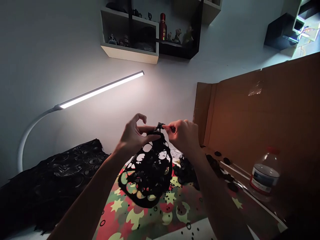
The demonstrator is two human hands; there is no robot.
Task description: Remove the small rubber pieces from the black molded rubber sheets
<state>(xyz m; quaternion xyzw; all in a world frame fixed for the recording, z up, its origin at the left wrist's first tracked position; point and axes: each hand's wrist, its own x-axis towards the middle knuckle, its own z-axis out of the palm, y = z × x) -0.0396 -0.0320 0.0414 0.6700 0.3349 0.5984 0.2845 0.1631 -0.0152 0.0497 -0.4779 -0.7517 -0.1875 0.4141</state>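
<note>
A floppy black sheet full of round holes (147, 173) hangs over the patterned table cover. My left hand (132, 136) pinches its top edge between thumb and a finger, with the index finger curled up apart. My right hand (183, 133) is closed beside it, thumb and finger pinched at a small black bit (160, 126) at the top of the sheet. Whether that bit is still joined to the sheet I cannot tell. Behind my right wrist lies a heap of small black pieces (185, 171).
A pile of black sheets with round cuts (82, 163) lies at left. A lit lamp (102, 90) arches above. Cardboard (250, 110) walls the right side, with a red-capped bottle (265, 176) before it. Black dots and rings dot the camouflage-patterned cover (132, 216). Shelves (130, 55) hang on the wall.
</note>
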